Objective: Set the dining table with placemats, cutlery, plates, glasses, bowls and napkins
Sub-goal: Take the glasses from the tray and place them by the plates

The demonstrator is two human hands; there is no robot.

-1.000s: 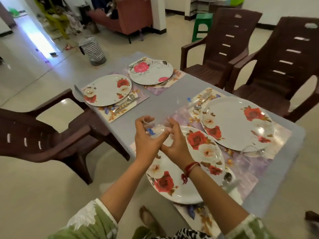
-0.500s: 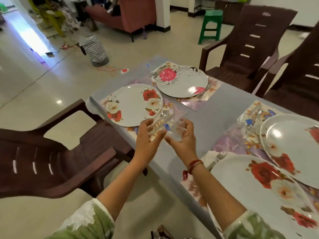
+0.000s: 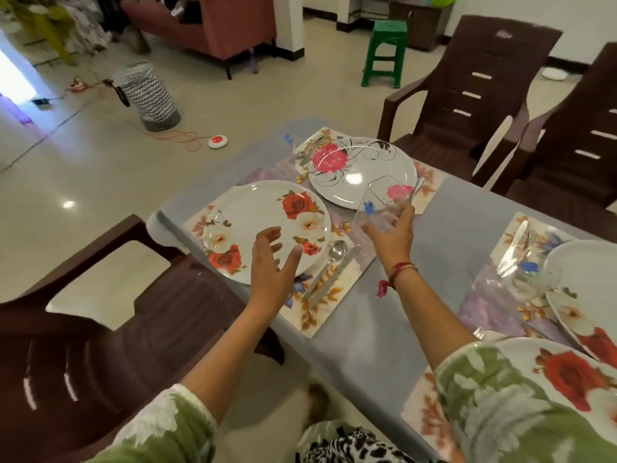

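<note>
My right hand (image 3: 389,232) grips a clear glass (image 3: 377,203) with a small blue mark, held tilted above the gap between two floral plates. My left hand (image 3: 272,262) hovers open, fingers spread, over the near edge of the red-rose plate (image 3: 253,212). That plate sits on a floral placemat (image 3: 320,312) with a spoon (image 3: 329,262) and a knife (image 3: 334,279) to its right. Behind it a pink-flower plate (image 3: 367,162) lies on its own placemat, with a clear glass (image 3: 289,147) at its far left corner.
The grey table (image 3: 384,329) also carries two more floral plates (image 3: 587,272) at the right, with another blue-marked glass (image 3: 529,274). Brown plastic chairs stand at the left (image 3: 100,329) and far side (image 3: 467,95). A green stool (image 3: 387,51) and a patterned basket (image 3: 150,95) are on the floor.
My hands have parted: the left has let go of the glass and opened, while the right carries the glass farther out, between the two far plates. The view has swung left.
</note>
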